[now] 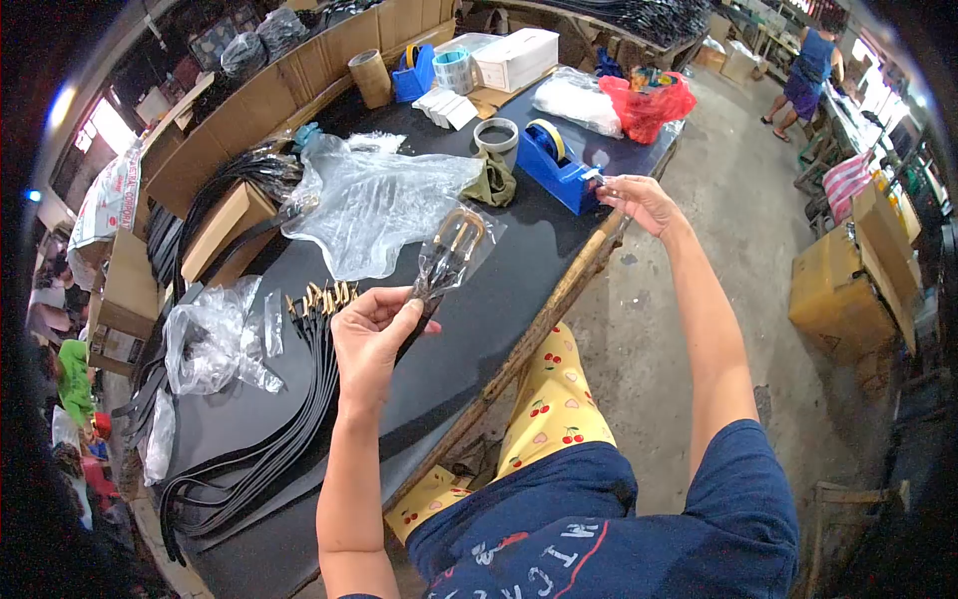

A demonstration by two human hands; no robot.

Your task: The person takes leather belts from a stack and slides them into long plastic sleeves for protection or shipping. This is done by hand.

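Note:
My left hand (371, 334) is closed around a black belt just below its gold-coloured buckle (459, 240), which sits inside a small clear plastic sleeve. At the cutting edge of a blue tape dispenser (555, 172), my right hand (644, 203) pinches with thumb and fingers; a small piece of clear tape seems to be between them. Beside my left hand, several black belts (309, 389) with gold buckles lie in a bundle on the dark table (479, 344). A large clear plastic bag (364, 200) lies flat behind the held buckle.
Crumpled clear bags (215, 334) lie at the table's left. A tape roll (496, 135), a white box (516, 60), a second blue dispenser (414, 75) and a red bag (649, 105) stand farther back. Cardboard boxes (848, 280) stand right; a person (810, 75) walks beyond.

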